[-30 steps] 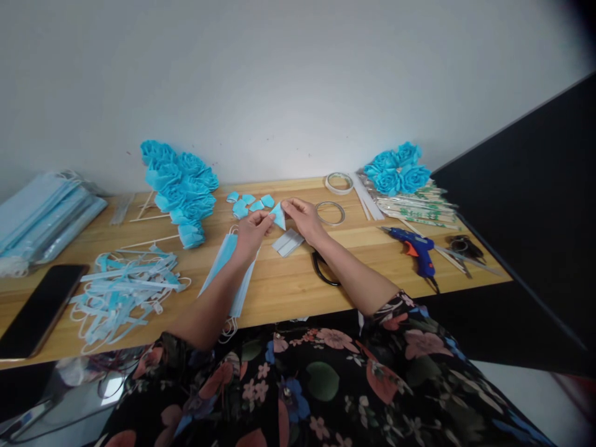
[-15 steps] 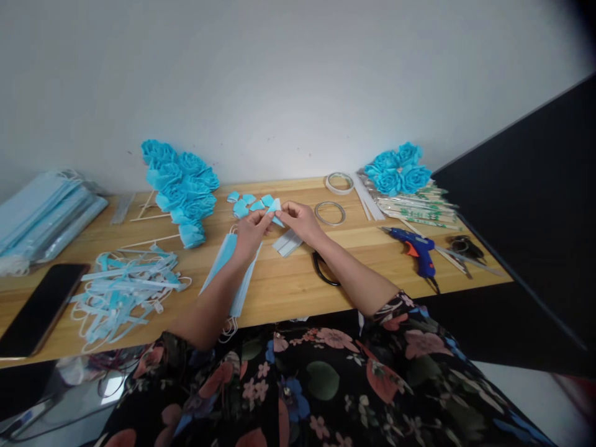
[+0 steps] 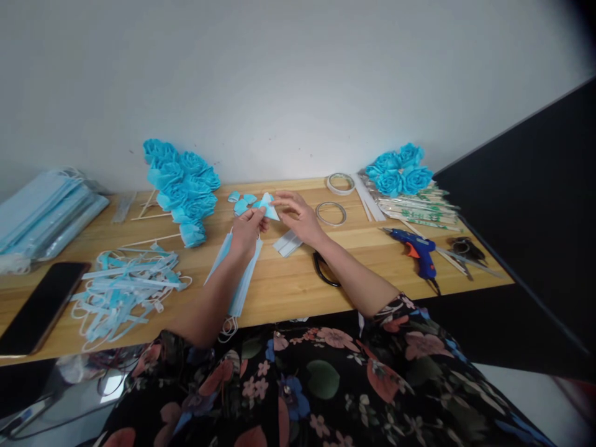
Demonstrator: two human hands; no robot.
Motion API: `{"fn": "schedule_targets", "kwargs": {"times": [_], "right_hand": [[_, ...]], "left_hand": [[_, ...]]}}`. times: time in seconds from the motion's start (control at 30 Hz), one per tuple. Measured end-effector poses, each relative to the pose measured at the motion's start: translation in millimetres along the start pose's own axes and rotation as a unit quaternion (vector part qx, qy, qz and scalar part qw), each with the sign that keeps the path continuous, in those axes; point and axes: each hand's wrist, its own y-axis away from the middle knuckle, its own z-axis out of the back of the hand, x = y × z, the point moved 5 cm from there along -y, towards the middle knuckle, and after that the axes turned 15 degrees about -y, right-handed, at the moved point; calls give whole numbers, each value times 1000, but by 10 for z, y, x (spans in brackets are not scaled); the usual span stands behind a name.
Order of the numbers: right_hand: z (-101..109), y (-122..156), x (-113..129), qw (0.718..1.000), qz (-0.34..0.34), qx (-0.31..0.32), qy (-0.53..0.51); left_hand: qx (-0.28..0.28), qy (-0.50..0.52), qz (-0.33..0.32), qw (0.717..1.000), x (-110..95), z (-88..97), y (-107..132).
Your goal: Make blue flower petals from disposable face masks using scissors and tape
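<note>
A folded piece of blue-and-white mask cloth is pinched between the thumb and fingers of my left hand. Just right of it is my right hand, its fingers spread apart and close to the cloth's edge; whether they touch it is hard to see. Small cut blue pieces lie behind my left hand. Blue face masks are partly covered by my left forearm. A pale folded strip rests under my right wrist, and a black curved handle shows beside my right forearm.
Blue cloth roses stand at the left back, more roses at the right on packaged sticks. Tape rolls, a glue gun, cut scraps, a phone and stacked masks surround the work area.
My right hand's fingers have come apart from their pinch on the cloth. The left hand has shifted slightly left, still holding the piece, which now shows a wider white face.
</note>
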Motion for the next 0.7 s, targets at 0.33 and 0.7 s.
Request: {"fn": "schedule_targets", "kwargs": {"times": [0.33,0.7], "right_hand": [[9,-4,-64,1000,-2,3,2],[-23,0,-120,991,-96,-42,-78]], "left_hand": [[-2,-30,-18,999,8,21,1],[1,-78,-43,996,-30,-8,23]]}}
